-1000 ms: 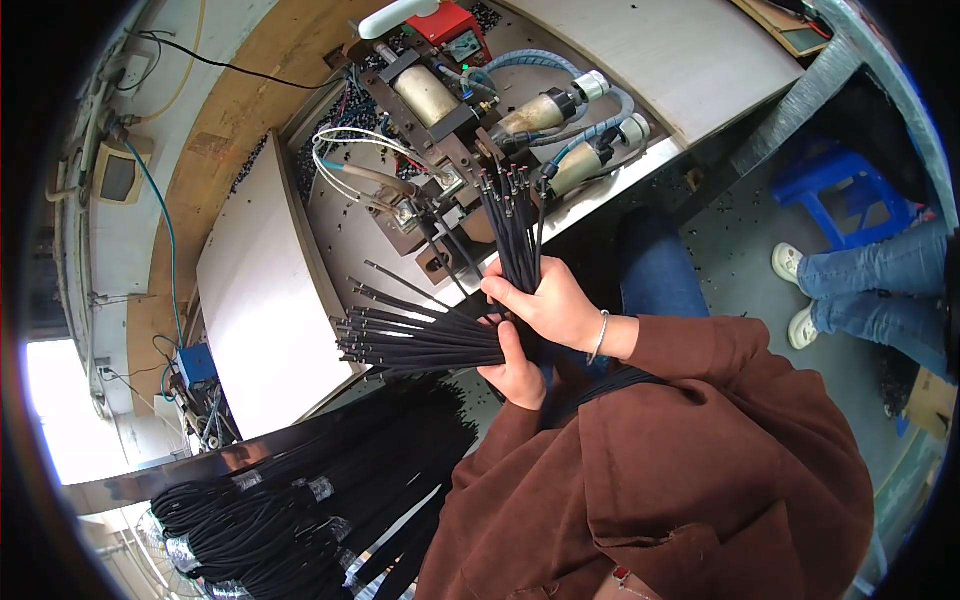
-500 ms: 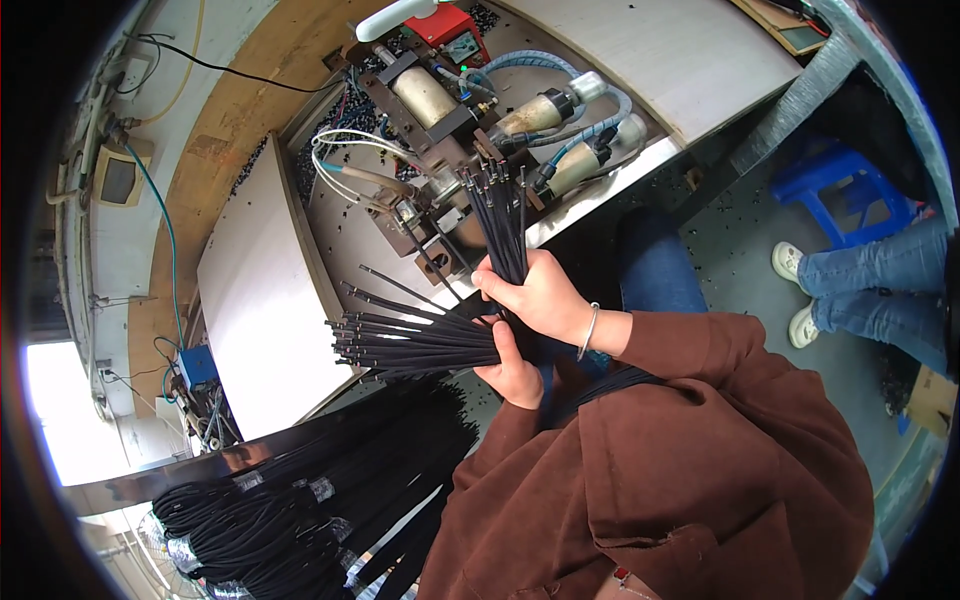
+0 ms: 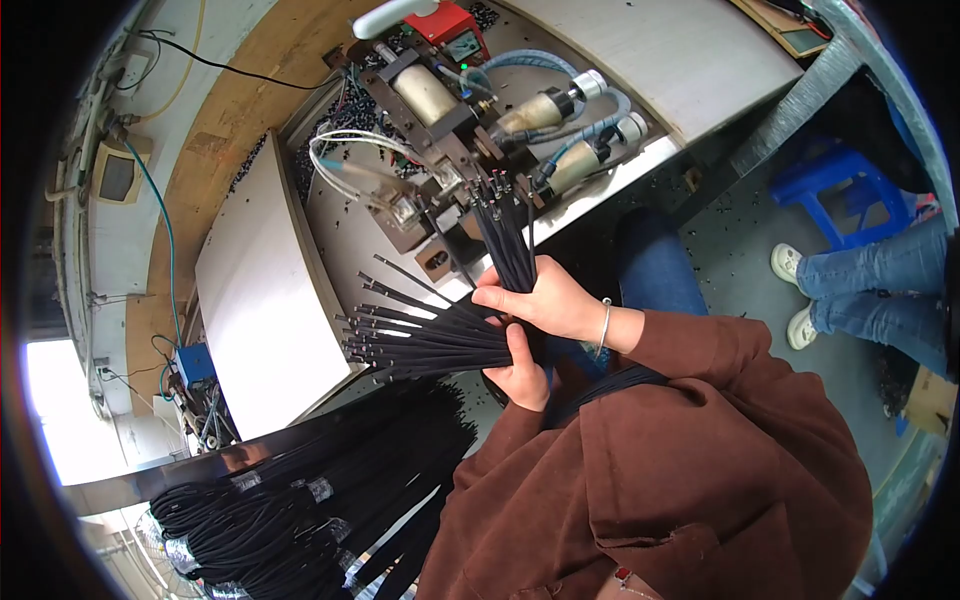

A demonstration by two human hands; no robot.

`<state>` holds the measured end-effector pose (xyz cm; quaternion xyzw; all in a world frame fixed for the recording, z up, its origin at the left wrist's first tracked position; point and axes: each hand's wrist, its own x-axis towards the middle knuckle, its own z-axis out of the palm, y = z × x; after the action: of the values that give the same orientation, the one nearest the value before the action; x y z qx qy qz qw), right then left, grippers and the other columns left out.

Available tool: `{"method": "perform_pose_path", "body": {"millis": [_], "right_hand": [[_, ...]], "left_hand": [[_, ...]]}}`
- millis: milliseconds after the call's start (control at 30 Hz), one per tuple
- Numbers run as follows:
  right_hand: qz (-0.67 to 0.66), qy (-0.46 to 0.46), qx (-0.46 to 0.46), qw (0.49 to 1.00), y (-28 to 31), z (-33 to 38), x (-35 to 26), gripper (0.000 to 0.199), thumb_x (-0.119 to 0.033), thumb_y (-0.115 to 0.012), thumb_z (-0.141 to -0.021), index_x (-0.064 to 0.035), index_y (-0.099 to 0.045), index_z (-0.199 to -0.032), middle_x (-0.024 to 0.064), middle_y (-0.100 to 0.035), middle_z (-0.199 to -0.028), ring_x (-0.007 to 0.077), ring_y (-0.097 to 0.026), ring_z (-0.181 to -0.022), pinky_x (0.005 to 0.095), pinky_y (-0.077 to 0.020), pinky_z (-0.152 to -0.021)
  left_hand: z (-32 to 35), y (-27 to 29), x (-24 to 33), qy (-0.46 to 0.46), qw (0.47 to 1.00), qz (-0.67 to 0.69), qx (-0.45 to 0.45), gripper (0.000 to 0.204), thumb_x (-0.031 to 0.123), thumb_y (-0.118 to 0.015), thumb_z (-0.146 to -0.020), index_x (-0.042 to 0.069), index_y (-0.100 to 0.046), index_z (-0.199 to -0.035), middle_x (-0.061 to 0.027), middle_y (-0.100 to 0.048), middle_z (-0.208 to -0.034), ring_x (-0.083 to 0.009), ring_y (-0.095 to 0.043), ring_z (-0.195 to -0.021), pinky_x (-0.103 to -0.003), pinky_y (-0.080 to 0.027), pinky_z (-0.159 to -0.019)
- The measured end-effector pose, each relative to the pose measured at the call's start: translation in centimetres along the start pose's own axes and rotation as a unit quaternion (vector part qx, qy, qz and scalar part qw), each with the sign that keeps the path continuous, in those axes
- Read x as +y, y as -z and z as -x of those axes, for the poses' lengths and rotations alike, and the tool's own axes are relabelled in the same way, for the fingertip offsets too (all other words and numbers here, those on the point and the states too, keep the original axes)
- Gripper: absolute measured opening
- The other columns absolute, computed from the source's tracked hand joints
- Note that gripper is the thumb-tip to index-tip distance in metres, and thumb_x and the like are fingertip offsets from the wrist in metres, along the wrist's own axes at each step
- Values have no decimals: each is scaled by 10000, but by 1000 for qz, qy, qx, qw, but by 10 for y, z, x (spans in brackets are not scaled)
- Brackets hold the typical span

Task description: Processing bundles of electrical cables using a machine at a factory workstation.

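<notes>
Both my hands are closed round bunches of thin black cords with small shiny tips. The cords in my left hand (image 3: 520,368) make a wide bunch (image 3: 430,340) that fans out to the left. My right hand (image 3: 550,300), a bangle at its wrist, grips a narrower bunch (image 3: 505,235) whose tips point up toward the machine. The hands nearly touch, the right one just above the left. One separate cord (image 3: 447,245) slants from the machine's front down to my right fingers. The lower ends of both bunches are hidden by my hands and sleeves.
A bench machine (image 3: 425,95) with metal cylinders and hoses stands ahead, a red box (image 3: 450,35) behind it. Bundled black cords (image 3: 300,490) hang over a rail at lower left. On the right are a blue stool (image 3: 845,190) and another person's legs (image 3: 870,280).
Both hands and their cords have shifted slightly to the right. The left bunch is spread a little more at its top, and the separate cord has moved right at the machine's front.
</notes>
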<state>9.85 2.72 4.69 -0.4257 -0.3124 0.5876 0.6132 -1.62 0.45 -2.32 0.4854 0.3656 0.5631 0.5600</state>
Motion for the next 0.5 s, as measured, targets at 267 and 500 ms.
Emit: {"method": "perform_pose_path", "body": {"millis": [267,500], "right_hand": [[15,8,15,1000,2,2,0,148,-135,-598,-830,11,-583,-846,38,-591,-687,99,-591,-620,226,-489,-565],[6,2,27,1000,0,-2,6,145,-129,-592,-830,16,-588,-831,39,-584,-680,94,-583,-616,229,-509,-566]], "left_hand": [[1,-4,1,-5,1000,0,-13,260,99,-521,-874,-19,-491,-1104,-69,-537,-1069,-141,-516,-959,-275,-397,-858],[0,-3,4,-8,1000,-7,-12,235,82,-515,-873,-18,-499,-1085,-71,-539,-1056,-139,-516,-947,-274,-395,-858]]}}
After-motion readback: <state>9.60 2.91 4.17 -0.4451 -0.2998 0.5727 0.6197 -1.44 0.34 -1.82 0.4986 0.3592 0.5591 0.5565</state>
